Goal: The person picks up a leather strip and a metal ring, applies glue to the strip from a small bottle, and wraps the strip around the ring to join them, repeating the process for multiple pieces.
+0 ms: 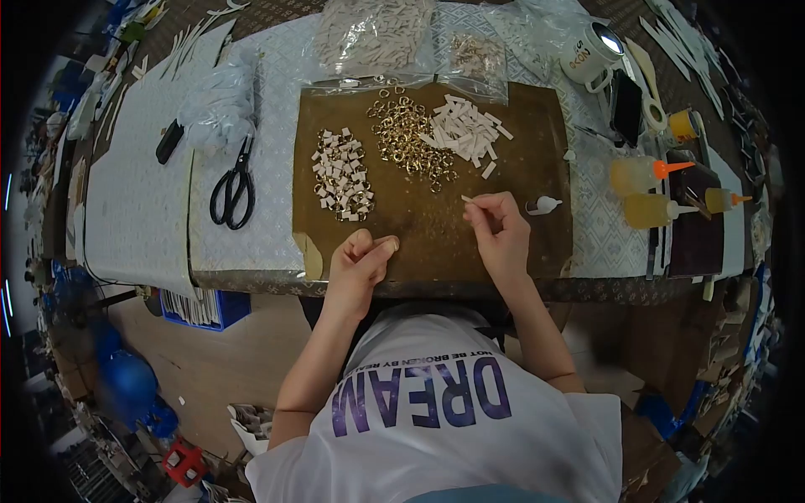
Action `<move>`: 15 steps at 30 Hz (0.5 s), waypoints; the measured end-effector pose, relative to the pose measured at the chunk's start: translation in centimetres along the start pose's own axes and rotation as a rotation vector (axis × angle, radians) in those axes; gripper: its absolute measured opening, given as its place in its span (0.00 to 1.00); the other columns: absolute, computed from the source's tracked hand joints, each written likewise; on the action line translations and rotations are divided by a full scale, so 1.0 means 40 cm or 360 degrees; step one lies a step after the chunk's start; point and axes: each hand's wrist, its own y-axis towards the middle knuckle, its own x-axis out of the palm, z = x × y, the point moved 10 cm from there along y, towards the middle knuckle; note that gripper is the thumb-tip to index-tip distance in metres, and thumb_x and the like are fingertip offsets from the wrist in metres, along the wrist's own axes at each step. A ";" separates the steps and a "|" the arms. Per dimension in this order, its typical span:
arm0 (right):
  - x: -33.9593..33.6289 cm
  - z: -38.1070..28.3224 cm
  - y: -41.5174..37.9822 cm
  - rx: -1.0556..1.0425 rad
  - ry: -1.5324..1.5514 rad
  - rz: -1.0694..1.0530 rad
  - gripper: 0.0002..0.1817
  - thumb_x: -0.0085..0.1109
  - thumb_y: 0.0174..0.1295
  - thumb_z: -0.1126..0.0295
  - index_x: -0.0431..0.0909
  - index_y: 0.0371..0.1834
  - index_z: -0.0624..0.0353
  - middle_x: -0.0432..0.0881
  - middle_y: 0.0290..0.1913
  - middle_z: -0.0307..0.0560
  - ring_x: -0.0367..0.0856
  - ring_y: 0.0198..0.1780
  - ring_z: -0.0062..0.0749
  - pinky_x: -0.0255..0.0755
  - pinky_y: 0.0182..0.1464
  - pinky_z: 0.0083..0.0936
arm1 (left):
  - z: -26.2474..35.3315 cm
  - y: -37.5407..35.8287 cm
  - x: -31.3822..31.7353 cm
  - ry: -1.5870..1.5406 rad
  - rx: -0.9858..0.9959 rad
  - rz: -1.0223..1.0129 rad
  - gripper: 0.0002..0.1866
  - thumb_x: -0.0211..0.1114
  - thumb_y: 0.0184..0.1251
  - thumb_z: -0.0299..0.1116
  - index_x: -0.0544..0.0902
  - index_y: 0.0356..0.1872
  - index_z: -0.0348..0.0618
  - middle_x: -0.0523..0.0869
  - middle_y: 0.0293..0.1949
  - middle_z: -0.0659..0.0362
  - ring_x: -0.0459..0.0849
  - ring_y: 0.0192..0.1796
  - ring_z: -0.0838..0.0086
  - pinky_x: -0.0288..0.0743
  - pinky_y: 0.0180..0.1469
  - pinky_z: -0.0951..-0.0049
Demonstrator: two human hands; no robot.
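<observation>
My left hand [362,261] is closed near the front edge of the brown mat [503,256], thumb pressed on the fingers; what it holds, if anything, is hidden. Between the thumb and forefinger of my right hand [501,230] is one end of a small pale strip [466,199]. Beyond that hand lies a loose heap of white strips [470,130]. Gold metal rings [407,134] are piled beside the strips at the mat's middle. To the left sits a pile of rings with pale strips folded around them [342,176]. A small white-capped bottle [543,204] lies right of my right hand.
Black scissors [233,189] and a clear plastic bag [220,101] lie left of the mat. Bags of pale pieces [373,38] line the back. On the right are a white mug [587,59], a phone [625,109] and yellow glue bottles [637,176].
</observation>
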 end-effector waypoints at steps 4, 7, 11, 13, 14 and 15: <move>0.020 0.005 -0.034 0.0124 0.0145 -0.0160 0.03 0.54 0.64 0.77 0.75 0.39 0.65 0.81 0.36 0.41 0.81 0.37 0.19 0.74 0.40 0.16 | -0.009 -0.001 0.010 0.0019 -0.0014 0.0014 0.24 0.64 0.58 0.21 0.57 0.17 0.54 0.84 0.36 0.56 0.56 0.18 0.91 0.46 0.19 0.84; 0.040 -0.002 -0.060 0.0256 0.0375 -0.0200 0.05 0.55 0.64 0.77 0.76 0.41 0.64 0.80 0.36 0.39 0.80 0.37 0.18 0.74 0.40 0.15 | -0.014 -0.002 0.017 0.0057 0.0013 0.0035 0.24 0.64 0.58 0.21 0.57 0.17 0.54 0.83 0.36 0.57 0.56 0.19 0.91 0.46 0.19 0.84; 0.051 -0.010 -0.075 0.0292 0.0492 -0.0213 0.05 0.54 0.63 0.79 0.78 0.40 0.64 0.78 0.36 0.39 0.79 0.36 0.18 0.73 0.40 0.15 | -0.019 -0.004 0.022 0.0099 0.0075 0.0043 0.24 0.63 0.59 0.21 0.57 0.17 0.54 0.83 0.36 0.58 0.56 0.19 0.92 0.45 0.19 0.84; 0.053 -0.018 -0.077 0.0260 0.0466 -0.0260 0.05 0.54 0.62 0.80 0.79 0.39 0.64 0.77 0.37 0.40 0.78 0.36 0.18 0.73 0.41 0.14 | -0.013 -0.009 0.032 0.0133 0.0095 0.0025 0.22 0.63 0.60 0.21 0.59 0.18 0.52 0.83 0.37 0.58 0.58 0.20 0.92 0.47 0.20 0.85; 0.054 -0.020 -0.079 0.0243 0.0425 -0.0308 0.06 0.54 0.62 0.80 0.79 0.40 0.63 0.77 0.38 0.40 0.78 0.37 0.18 0.73 0.41 0.14 | -0.009 -0.011 0.038 0.0150 0.0105 0.0016 0.21 0.63 0.60 0.22 0.60 0.18 0.51 0.83 0.37 0.58 0.59 0.21 0.92 0.49 0.20 0.85; 0.057 -0.023 -0.081 0.0226 0.0384 -0.0356 0.06 0.53 0.62 0.80 0.79 0.40 0.63 0.76 0.39 0.40 0.78 0.38 0.18 0.73 0.42 0.14 | 0.005 -0.014 0.044 0.0183 0.0180 0.0014 0.18 0.63 0.61 0.22 0.63 0.19 0.49 0.83 0.38 0.58 0.63 0.23 0.90 0.53 0.23 0.86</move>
